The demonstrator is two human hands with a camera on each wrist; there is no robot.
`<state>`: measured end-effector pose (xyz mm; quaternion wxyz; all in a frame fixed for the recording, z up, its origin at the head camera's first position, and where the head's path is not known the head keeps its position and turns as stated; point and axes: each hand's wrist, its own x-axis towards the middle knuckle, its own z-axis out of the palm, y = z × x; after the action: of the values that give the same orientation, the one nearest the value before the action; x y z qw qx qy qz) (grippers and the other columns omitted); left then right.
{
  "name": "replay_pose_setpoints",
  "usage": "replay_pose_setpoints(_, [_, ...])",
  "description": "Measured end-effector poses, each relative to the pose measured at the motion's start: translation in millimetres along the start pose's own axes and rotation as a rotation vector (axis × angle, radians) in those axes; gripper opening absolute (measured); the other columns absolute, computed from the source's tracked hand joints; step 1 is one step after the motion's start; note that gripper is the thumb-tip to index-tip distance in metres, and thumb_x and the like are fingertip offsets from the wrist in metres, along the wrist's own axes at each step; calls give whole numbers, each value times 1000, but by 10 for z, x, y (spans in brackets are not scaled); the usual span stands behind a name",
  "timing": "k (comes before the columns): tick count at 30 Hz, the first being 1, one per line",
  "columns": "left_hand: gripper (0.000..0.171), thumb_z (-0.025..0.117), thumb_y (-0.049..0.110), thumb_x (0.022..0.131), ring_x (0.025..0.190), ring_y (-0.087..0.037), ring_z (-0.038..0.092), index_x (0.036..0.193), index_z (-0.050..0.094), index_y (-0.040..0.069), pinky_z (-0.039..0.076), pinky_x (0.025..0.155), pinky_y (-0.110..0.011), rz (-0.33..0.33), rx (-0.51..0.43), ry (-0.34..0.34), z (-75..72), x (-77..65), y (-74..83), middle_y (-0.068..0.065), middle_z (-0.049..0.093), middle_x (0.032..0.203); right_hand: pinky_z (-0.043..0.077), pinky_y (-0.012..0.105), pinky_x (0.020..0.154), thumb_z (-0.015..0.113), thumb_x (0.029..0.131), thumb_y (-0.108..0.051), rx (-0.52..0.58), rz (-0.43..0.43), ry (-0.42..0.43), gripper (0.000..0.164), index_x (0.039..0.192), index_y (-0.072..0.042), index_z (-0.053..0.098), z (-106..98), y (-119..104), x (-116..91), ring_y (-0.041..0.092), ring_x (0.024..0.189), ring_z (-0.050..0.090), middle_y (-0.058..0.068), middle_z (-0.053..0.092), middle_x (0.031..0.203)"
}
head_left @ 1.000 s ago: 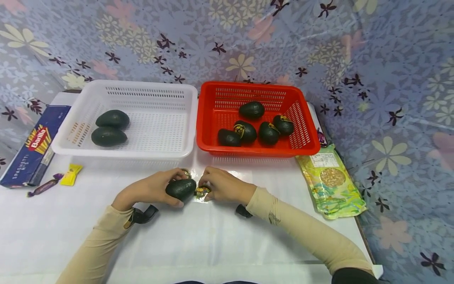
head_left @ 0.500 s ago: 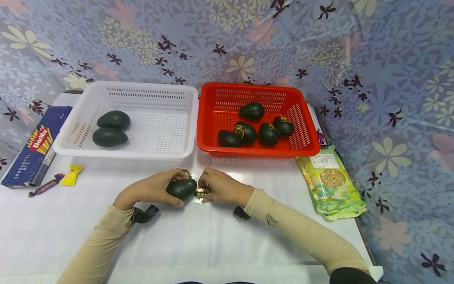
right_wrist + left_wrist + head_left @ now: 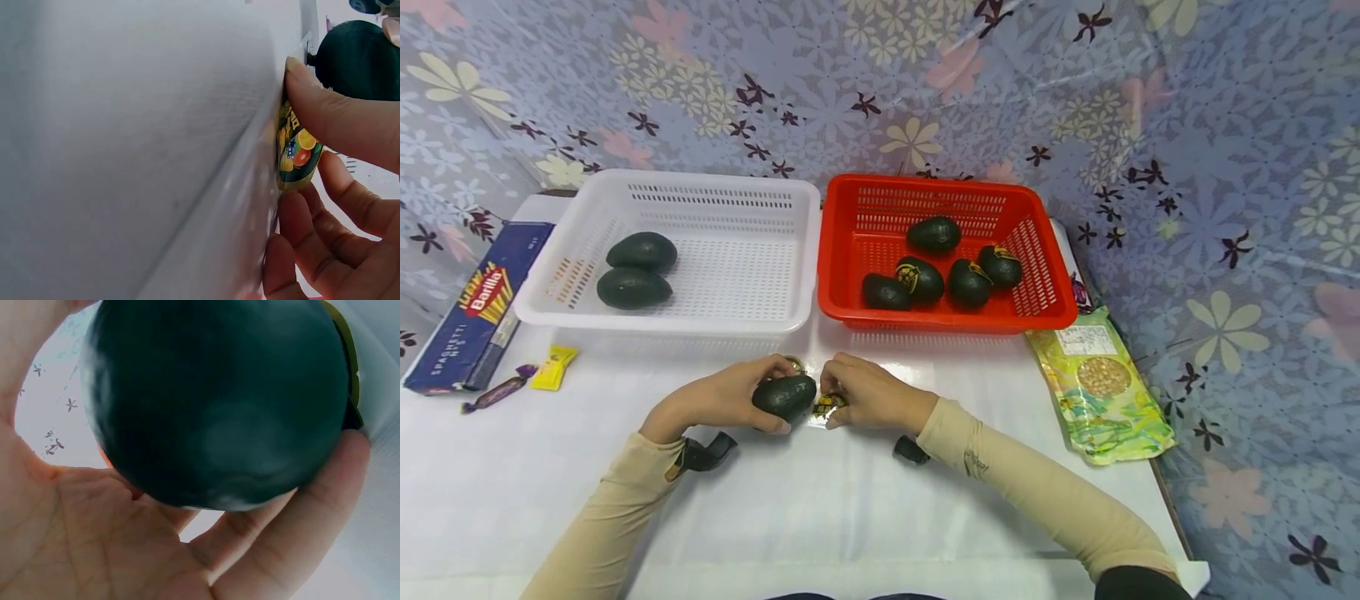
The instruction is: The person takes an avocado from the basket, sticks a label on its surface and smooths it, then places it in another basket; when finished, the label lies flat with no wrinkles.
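Note:
My left hand grips a dark green avocado above the white table, fingers and thumb curled round its sides. Close to its right, my right hand is at a clear sticker sheet with the thumb and fingers on a black-and-gold fruit sticker. In the right wrist view the thumb presses the sticker's upper end and the fingers curl at its lower side. A sliver of gold-edged sticker shows behind the avocado in the left wrist view.
Behind stand a white basket with two avocados and a red basket with several, some bearing stickers. A spaghetti box, a purple-wrapped candy and a yellow one lie left. A green-yellow bag lies right.
Both hands stay nearly in place, the left still gripping the avocado. The right fingers shift slightly at the sticker, and its visible face changes a little.

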<state>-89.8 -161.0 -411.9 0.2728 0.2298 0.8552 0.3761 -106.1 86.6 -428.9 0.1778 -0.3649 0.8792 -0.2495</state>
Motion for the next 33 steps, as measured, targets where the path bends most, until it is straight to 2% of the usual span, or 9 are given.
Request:
replay_pose_setpoints(9, [68, 86, 31, 75, 108, -20, 60, 130, 53, 8, 48, 96, -37, -5, -11, -1, 22, 9, -32, -11, 65, 122, 45, 25, 78, 90, 73, -22, 70, 64, 3, 43, 105, -12, 62, 50, 40, -12, 11, 81, 54, 0, 62, 89])
replay_pose_setpoints(13, [68, 85, 31, 76, 108, -20, 60, 130, 53, 8, 48, 96, -37, -4, -12, 1, 21, 9, -33, -11, 65, 122, 45, 26, 78, 88, 75, -21, 51, 56, 3, 37, 104, -13, 68, 33, 33, -24, 11, 81, 54, 0, 63, 89])
replay_pose_setpoints(18, [68, 85, 32, 76, 110, -21, 60, 130, 53, 8, 48, 98, -39, -4, -4, 7, 9, 8, -25, -11, 65, 124, 42, 23, 72, 88, 75, -20, 33, 39, 10, 25, 92, -15, 71, 15, 26, -28, 11, 77, 51, 0, 61, 86])
replay_pose_setpoints(27, [69, 85, 34, 76, 111, -22, 60, 131, 52, 8, 48, 98, -38, -16, 7, -1, -2, 12, -21, -12, 64, 125, 44, 27, 81, 90, 71, -19, 16, 1, 1, 36, 95, -15, 63, -7, 14, -118, 12, 85, 52, -1, 60, 90])
replay_pose_setpoints(30, [70, 85, 34, 76, 112, -23, 60, 132, 52, 7, 48, 99, -39, -15, 10, -1, -9, 19, -17, -13, 64, 126, 44, 30, 83, 89, 73, -21, 6, -5, 4, 37, 96, -15, 61, -17, 2, -142, 13, 87, 52, 0, 60, 90])
replay_pose_setpoints(33, [70, 85, 33, 76, 112, -23, 60, 132, 52, 6, 48, 99, -40, -1, 12, 1, -8, 24, -10, -14, 64, 126, 44, 30, 83, 85, 78, -20, 1, -6, 8, 31, 96, -15, 60, -30, -3, -165, 14, 87, 52, 0, 60, 88])
